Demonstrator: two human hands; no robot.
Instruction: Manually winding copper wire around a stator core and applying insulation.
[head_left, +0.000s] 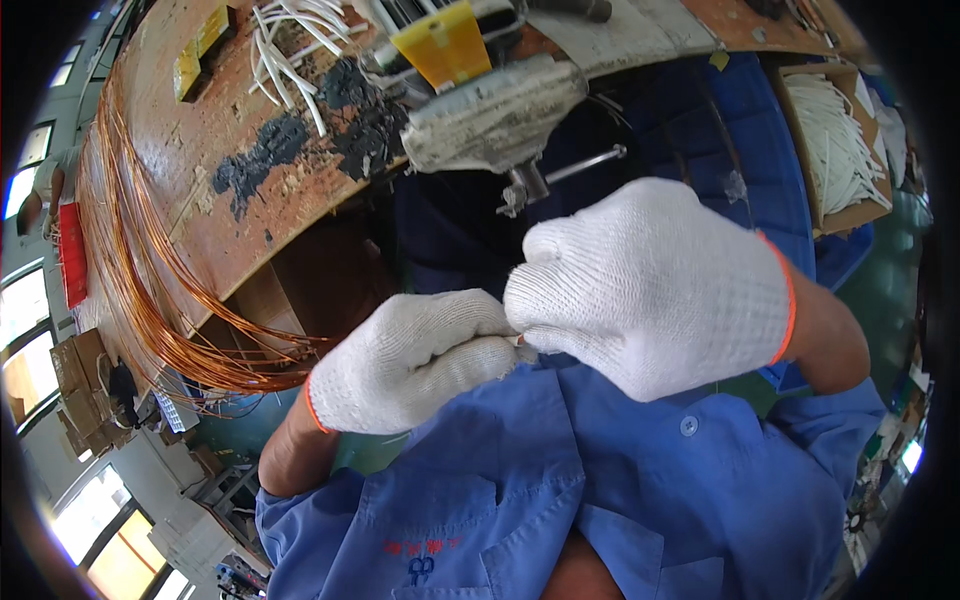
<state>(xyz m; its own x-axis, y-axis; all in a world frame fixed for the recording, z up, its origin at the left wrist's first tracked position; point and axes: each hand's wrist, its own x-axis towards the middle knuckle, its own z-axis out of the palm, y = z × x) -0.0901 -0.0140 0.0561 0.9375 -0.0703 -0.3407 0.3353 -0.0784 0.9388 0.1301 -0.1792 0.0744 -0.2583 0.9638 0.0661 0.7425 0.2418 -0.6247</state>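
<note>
Both hands are in white knit gloves with orange cuffs and sit bunched up close to the chest, right over the blue work shirt (pixel 600 500). The left hand (pixel 410 362) is curled into a tight fist, and the right hand (pixel 655 285) is curled too, its fingertips pressed against the left hand's knuckles where the two meet. Something small and pale (pixel 524 350) pokes out right at that meeting point, pinched between them, but it's too small and hidden to say what it is. Just beyond the hands, a grey metal bench vise (pixel 495 120) hangs off the edge of the rusty, paint-stained worktop (pixel 200 190), with its handle bar sticking out to the right. A yellow plastic piece (pixel 443 45) sits just behind the vise. Farther left on the worktop there's a loose bunch of short white tubes (pixel 290 50), and a big loop of bare copper wire (pixel 140 290) drapes over the left edge and sags down below it. Way off to the right, well apart from the hands, an open cardboard box (pixel 835 140) is packed with more white tubes lying side by side.
</note>
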